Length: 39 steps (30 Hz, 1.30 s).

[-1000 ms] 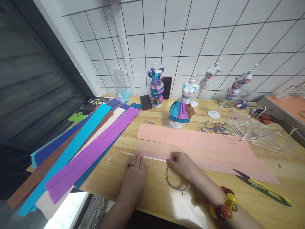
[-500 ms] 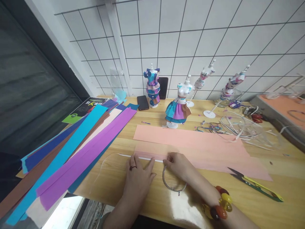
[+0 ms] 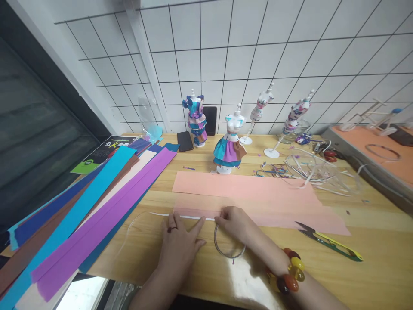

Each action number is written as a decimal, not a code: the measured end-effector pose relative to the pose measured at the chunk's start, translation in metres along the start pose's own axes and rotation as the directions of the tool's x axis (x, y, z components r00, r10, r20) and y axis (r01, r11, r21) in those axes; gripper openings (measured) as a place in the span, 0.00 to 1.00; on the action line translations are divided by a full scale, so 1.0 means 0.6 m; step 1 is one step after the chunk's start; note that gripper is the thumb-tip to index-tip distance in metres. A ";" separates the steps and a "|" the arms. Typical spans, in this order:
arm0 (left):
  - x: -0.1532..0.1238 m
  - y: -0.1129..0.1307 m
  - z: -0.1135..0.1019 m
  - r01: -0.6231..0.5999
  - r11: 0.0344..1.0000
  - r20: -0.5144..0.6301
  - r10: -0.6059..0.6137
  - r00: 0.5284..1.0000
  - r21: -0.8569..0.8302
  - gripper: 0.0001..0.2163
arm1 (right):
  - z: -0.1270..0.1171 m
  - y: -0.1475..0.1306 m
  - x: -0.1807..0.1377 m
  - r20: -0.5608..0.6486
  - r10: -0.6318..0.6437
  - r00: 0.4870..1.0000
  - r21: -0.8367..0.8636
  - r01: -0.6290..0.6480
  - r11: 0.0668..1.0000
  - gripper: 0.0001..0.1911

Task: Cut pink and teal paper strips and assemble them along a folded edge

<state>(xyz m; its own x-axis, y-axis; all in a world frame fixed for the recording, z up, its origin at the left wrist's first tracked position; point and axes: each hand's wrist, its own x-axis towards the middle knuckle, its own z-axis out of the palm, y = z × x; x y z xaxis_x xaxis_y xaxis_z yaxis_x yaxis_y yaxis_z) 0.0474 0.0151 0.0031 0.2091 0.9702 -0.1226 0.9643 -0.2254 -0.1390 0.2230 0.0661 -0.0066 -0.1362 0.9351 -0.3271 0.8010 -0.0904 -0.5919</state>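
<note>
A narrow white strip of tape (image 3: 190, 217) runs along the near edge of a pink crepe paper sheet (image 3: 274, 211). My left hand (image 3: 180, 241) lies flat on the table with fingers spread, its fingertips on the strip. At the strip's right end, my right hand (image 3: 234, 221) is closed in a pinch on the tape. Under those fingers a thin grey ring (image 3: 226, 255), resembling a narrow tape roll, reaches toward me. A second pink paper sheet (image 3: 232, 184) lies just behind. Thread snips (image 3: 329, 242) rest to the right of my right forearm.
Long coloured paper strips (image 3: 106, 215) cover the left side. Behind the pink paper stands a small mannequin with a ruffled skirt (image 3: 229, 148), with more mannequins (image 3: 196, 118) along the wall. A phone (image 3: 185, 141) lies there. Tangled white strips (image 3: 309, 172) lie at right.
The view has shifted a little, so everything sits further left. My left hand's fingers are spread slightly wider; my right hand keeps its pinch at the tape's end.
</note>
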 end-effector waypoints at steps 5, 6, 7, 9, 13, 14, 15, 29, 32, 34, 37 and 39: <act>-0.001 0.004 -0.006 0.025 1.000 -0.034 -0.025 0.999 -0.005 0.26 | -0.018 0.014 -0.013 0.000 0.016 1.000 0.026 -0.016 1.000 0.10; -0.001 0.004 -0.006 0.027 1.000 -0.039 -0.027 0.999 -0.007 0.26 | -0.021 0.018 -0.016 0.004 0.015 1.000 0.034 -0.015 0.999 0.11; -0.002 0.004 -0.005 0.026 1.000 -0.047 -0.026 0.999 -0.009 0.26 | -0.024 0.021 -0.018 0.008 0.013 1.000 0.044 -0.013 0.999 0.11; -0.003 0.004 -0.003 0.016 1.000 -0.070 -0.017 0.997 -0.013 0.26 | -0.028 0.029 -0.023 0.013 0.011 1.000 0.064 -0.012 0.998 0.11; 0.002 0.001 -0.005 -0.030 0.999 -0.104 0.027 0.994 -0.028 0.24 | -0.032 0.043 -0.027 0.014 0.017 1.000 0.090 -0.018 0.996 0.12; 0.005 0.000 -0.008 -0.063 0.997 -0.101 0.060 0.993 -0.032 0.24 | -0.032 0.046 -0.028 0.013 0.018 1.000 0.095 -0.019 0.995 0.12; 0.010 -0.001 -0.012 -0.104 0.994 -0.096 0.100 0.990 -0.036 0.23 | -0.032 0.048 -0.028 0.012 0.018 1.000 0.100 -0.019 0.995 0.12; 0.095 0.015 -0.028 -0.075 0.705 0.104 0.208 0.973 -0.705 0.08 | -0.026 0.049 -0.029 -0.038 0.018 0.999 0.121 -0.013 0.993 0.11; 0.097 0.013 -0.026 -0.048 0.684 0.116 0.192 0.975 -0.728 0.08 | -0.028 0.053 -0.028 -0.030 0.017 0.999 0.148 -0.013 0.989 0.10; 0.098 0.012 -0.026 -0.041 0.680 0.119 0.186 0.975 -0.732 0.08 | -0.030 0.057 -0.028 -0.026 0.019 0.999 0.171 -0.014 0.985 0.10; 0.099 0.012 -0.026 -0.019 0.676 0.133 0.172 0.976 -0.737 0.08 | -0.036 0.061 -0.032 -0.012 0.015 1.000 0.224 -0.012 0.974 0.10; 0.100 0.012 -0.024 -0.008 0.675 0.140 0.165 0.976 -0.738 0.08 | -0.043 0.062 -0.037 0.011 0.011 1.000 0.273 -0.013 0.962 0.09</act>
<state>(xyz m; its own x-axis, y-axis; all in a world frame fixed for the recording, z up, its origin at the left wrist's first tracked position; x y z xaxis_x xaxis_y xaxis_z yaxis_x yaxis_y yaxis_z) 0.0690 0.0731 0.0088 0.3406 0.8974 -0.2806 0.7688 -0.0939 0.6326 0.2705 0.0508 -0.0024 -0.1337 0.9304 -0.3414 0.6130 -0.1930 -0.7662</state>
